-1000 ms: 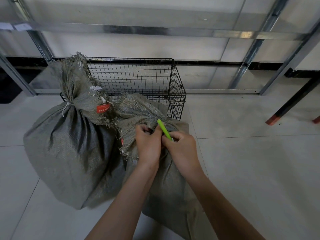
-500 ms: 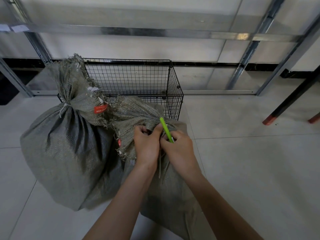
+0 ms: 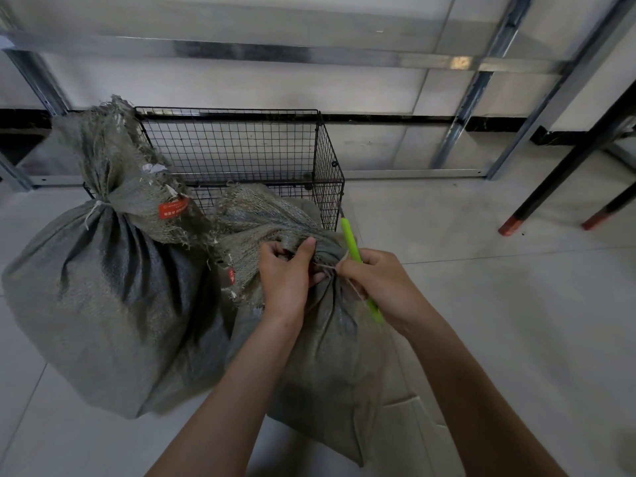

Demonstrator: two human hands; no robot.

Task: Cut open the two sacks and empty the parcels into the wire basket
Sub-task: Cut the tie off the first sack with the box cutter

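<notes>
Two grey woven sacks stand on the floor in front of a black wire basket (image 3: 241, 146). The left sack (image 3: 103, 290) is tied at its neck with a white cord and carries an orange tag. The right sack (image 3: 323, 356) leans toward me. My left hand (image 3: 287, 273) grips its bunched neck. My right hand (image 3: 375, 284) holds a green-handled knife (image 3: 351, 241), blade end up beside the neck, and pulls a thin string away from the tie.
A metal shelf frame (image 3: 464, 115) runs along the wall behind the basket. Black table legs with red feet (image 3: 509, 225) stand at the right. Pale floor tiles (image 3: 516, 321) stretch to the right.
My right hand has moved right, away from my left hand, drawing the string off the right sack's neck. The knife has tilted more upright.
</notes>
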